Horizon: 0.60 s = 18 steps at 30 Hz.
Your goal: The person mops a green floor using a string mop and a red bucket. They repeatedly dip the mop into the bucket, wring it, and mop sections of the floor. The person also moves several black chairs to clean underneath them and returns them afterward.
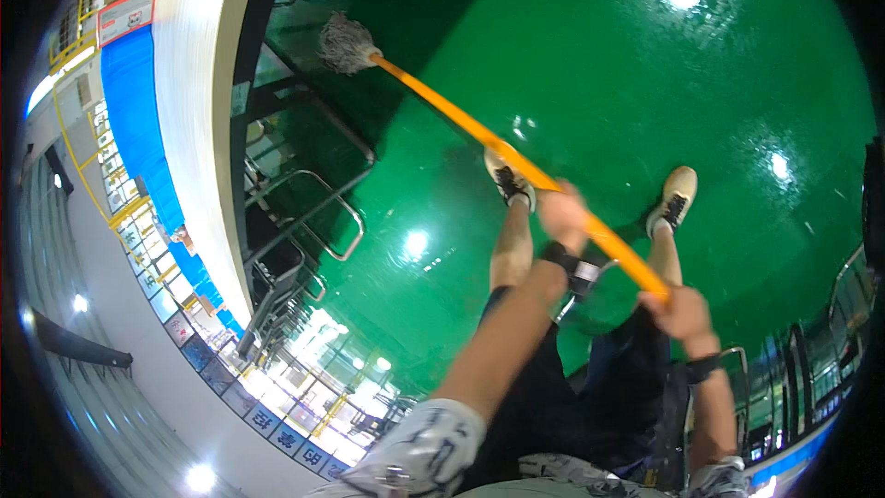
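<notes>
A string mop lies across the view, its orange pole [449,111] running from the upper left down to my hands. The grey-white mop head [348,43] rests on the green floor beside the metal legs of the table at left. My left hand [563,214] is wrapped round the middle of the pole, slightly smeared by motion. Close to the pole's near end, my right hand [683,315] grips it too. Both wrists wear dark bands.
A long pale table [198,65] runs along the left, with metal frames and chairs [318,212] below its edge. Glossy green floor [590,65] stretches ahead. More chairs [802,378] stand at the lower right. My shoes [676,195] are planted apart.
</notes>
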Available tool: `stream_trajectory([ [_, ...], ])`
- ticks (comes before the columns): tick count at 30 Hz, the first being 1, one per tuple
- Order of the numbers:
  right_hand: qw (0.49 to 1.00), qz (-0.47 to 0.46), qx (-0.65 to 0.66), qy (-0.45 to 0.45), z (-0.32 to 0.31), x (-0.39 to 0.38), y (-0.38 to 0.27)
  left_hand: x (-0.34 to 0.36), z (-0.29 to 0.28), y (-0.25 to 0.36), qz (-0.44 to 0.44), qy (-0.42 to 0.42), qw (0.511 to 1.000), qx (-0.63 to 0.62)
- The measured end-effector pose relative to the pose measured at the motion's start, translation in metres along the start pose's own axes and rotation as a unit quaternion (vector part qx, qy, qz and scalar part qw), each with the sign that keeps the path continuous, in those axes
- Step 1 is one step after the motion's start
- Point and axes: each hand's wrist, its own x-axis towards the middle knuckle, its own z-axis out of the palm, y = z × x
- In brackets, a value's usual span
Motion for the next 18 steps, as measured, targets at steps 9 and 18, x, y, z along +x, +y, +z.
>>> stream_trajectory([
  [9, 0.962, -0.024, -0.237, 0.132, -0.188, -0.328, 0.282, -0.392, 0.104, 0.153, -0.647, -0.296, 0.582, -0.393],
  [18, 0.975, 0.145, -0.156, -0.069, -0.111, -0.124, 0.044, -0.114, -0.019, 0.067, -0.394, -0.174, 0.789, -0.438],
])
